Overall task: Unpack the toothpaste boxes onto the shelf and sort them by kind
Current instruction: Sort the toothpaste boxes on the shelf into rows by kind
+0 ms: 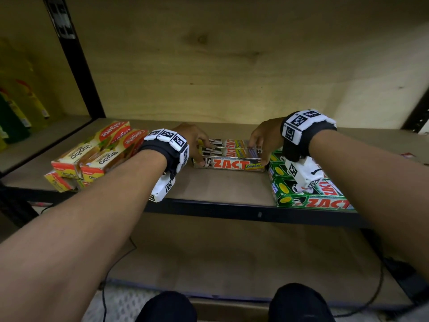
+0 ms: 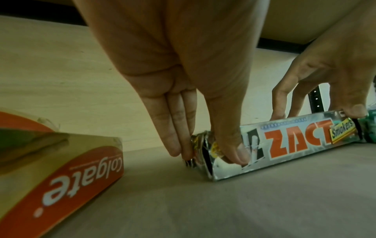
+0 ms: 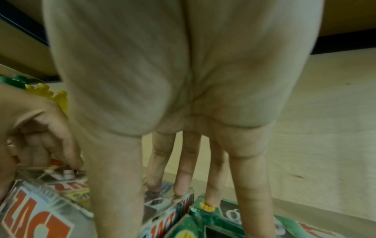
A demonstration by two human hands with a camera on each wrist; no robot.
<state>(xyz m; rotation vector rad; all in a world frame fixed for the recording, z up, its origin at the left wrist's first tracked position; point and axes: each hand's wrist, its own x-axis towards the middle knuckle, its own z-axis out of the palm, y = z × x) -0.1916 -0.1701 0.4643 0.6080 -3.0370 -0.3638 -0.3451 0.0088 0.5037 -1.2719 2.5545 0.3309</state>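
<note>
The palms hide most of both wrist views, and the rear silver boxes are half covered by fingers in the head view. Three silver cardboard ZACT Smokers toothpaste boxes (image 1: 228,156) lie flat at the middle of the wooden shelf board (image 1: 216,187), long axes running nine to three o'clock. The left hand (image 1: 193,140) pinches the nine o'clock end of the front box between thumb and straight fingers (image 2: 173,128); the right hand (image 1: 264,135) clamps the three o'clock end with narrow, nearly straight fingers (image 3: 185,173). At nine o'clock sit yellow-and-red Colgate cartons (image 1: 97,154), at least four, partly cut off. At three o'clock lie green ZACT cartons (image 1: 308,194), count unclear.
</note>
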